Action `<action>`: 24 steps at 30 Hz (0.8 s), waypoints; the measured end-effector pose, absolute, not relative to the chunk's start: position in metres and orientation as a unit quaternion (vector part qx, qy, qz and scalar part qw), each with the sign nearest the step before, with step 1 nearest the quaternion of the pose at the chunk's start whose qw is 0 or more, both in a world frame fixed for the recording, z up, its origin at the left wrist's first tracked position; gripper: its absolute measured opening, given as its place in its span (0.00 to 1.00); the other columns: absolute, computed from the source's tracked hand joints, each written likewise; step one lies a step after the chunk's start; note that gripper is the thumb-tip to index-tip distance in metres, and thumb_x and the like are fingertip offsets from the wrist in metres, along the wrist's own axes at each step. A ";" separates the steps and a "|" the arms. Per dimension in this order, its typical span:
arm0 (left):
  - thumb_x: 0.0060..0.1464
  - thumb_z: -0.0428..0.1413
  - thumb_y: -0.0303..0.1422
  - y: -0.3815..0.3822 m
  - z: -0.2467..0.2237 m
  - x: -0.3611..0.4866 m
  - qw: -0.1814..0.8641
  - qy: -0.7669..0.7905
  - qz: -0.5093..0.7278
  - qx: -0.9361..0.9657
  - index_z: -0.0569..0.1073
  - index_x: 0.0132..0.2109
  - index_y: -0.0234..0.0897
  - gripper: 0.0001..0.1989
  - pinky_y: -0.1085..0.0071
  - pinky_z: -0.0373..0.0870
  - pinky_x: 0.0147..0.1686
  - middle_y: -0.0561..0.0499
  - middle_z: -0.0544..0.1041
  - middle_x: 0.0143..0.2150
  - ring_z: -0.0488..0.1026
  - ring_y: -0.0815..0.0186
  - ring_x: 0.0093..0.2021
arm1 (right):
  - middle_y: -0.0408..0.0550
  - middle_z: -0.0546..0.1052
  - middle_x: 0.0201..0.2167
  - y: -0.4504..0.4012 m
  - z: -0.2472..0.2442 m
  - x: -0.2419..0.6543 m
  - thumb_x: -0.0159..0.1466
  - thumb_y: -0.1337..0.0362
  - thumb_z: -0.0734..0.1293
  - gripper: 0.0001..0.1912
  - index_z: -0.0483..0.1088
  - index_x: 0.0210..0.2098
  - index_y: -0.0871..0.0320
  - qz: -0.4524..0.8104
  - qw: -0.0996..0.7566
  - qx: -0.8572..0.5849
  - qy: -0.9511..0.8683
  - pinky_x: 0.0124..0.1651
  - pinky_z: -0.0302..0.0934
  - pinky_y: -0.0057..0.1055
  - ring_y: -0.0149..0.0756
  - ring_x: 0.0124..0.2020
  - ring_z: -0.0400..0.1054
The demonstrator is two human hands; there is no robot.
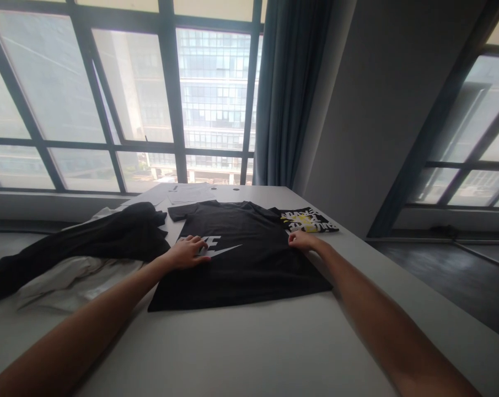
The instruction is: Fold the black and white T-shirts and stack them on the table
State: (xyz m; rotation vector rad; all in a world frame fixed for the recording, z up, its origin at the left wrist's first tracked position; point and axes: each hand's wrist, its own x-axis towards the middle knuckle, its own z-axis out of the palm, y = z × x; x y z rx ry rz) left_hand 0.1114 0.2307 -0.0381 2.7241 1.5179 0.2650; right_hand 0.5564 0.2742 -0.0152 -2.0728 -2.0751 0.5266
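A black T-shirt [249,270] with a pale printed logo lies spread flat on the white table [249,347], its hem towards me and its collar at the far side. My left hand [189,252] rests on the shirt's left part with fingers spread, partly covering the print. At the shirt's right edge, my right hand [301,241] has its fingers pinched together on the black cloth. Just beyond that hand lies a folded dark garment [309,219] with white and yellow lettering, beside the shirt's right sleeve.
To the left lie a crumpled black garment [121,234] and pale cloth [84,278] under it. Papers [187,192] lie at the table's far end. Behind stand large windows [214,88] and a blue-grey curtain [288,94]. The table's right edge borders a dark floor [443,270].
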 end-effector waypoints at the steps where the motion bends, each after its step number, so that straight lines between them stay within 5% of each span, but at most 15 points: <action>1: 0.58 0.46 0.59 0.230 -0.037 0.113 -0.014 0.482 0.105 0.870 0.76 0.52 0.42 0.31 0.56 0.64 0.54 0.42 0.75 0.54 0.70 0.49 0.54 | 0.42 0.72 0.20 0.273 -0.015 0.557 0.54 0.70 0.68 0.05 0.75 0.31 0.61 0.205 0.067 -0.696 -0.686 0.25 0.57 0.22 0.28 0.22 0.65; 3: 0.62 0.42 0.56 0.230 -0.039 0.114 -0.036 0.490 0.138 0.860 0.77 0.47 0.39 0.29 0.56 0.66 0.52 0.42 0.76 0.49 0.72 0.51 0.50 | 0.39 0.67 0.15 0.271 -0.014 0.560 0.54 0.68 0.69 0.04 0.74 0.30 0.61 0.265 0.032 -0.695 -0.667 0.22 0.54 0.22 0.26 0.17 0.60; 5: 0.63 0.41 0.54 0.234 -0.045 0.114 -0.027 0.510 0.147 0.847 0.75 0.53 0.37 0.30 0.55 0.64 0.55 0.40 0.74 0.55 0.69 0.49 0.56 | 0.38 0.65 0.14 0.269 -0.012 0.563 0.53 0.67 0.70 0.04 0.72 0.28 0.61 0.326 -0.013 -0.687 -0.649 0.20 0.53 0.22 0.26 0.15 0.58; 9: 0.60 0.40 0.59 0.244 -0.054 0.110 0.038 0.549 0.077 0.832 0.61 0.68 0.42 0.37 0.47 0.47 0.65 0.44 0.54 0.72 0.49 0.47 0.71 | 0.42 0.68 0.15 0.262 -0.005 0.563 0.51 0.66 0.72 0.06 0.71 0.26 0.61 0.409 -0.076 -0.667 -0.618 0.20 0.55 0.22 0.27 0.16 0.62; 14: 0.60 0.37 0.60 0.246 -0.052 0.108 0.072 0.549 0.030 0.832 0.55 0.71 0.45 0.39 0.46 0.39 0.67 0.48 0.47 0.74 0.39 0.50 0.74 | 0.46 0.74 0.19 0.253 0.005 0.558 0.53 0.63 0.72 0.08 0.72 0.28 0.62 0.438 -0.096 -0.654 -0.609 0.20 0.55 0.21 0.28 0.18 0.66; 20: 0.57 0.41 0.63 0.250 -0.044 0.104 0.083 0.527 0.038 0.845 0.59 0.69 0.45 0.41 0.46 0.42 0.67 0.46 0.51 0.73 0.44 0.48 0.73 | 0.49 0.79 0.32 0.271 0.001 0.556 0.61 0.64 0.67 0.10 0.73 0.41 0.62 0.236 0.090 -0.700 -0.668 0.27 0.61 0.23 0.29 0.23 0.71; 24: 0.56 0.45 0.61 0.252 -0.039 0.099 0.072 0.500 0.056 0.861 0.63 0.66 0.43 0.39 0.50 0.48 0.66 0.44 0.57 0.71 0.51 0.47 0.70 | 0.52 0.79 0.41 0.302 -0.008 0.552 0.59 0.62 0.69 0.18 0.74 0.48 0.61 0.051 0.110 -0.710 -0.693 0.38 0.64 0.26 0.39 0.38 0.75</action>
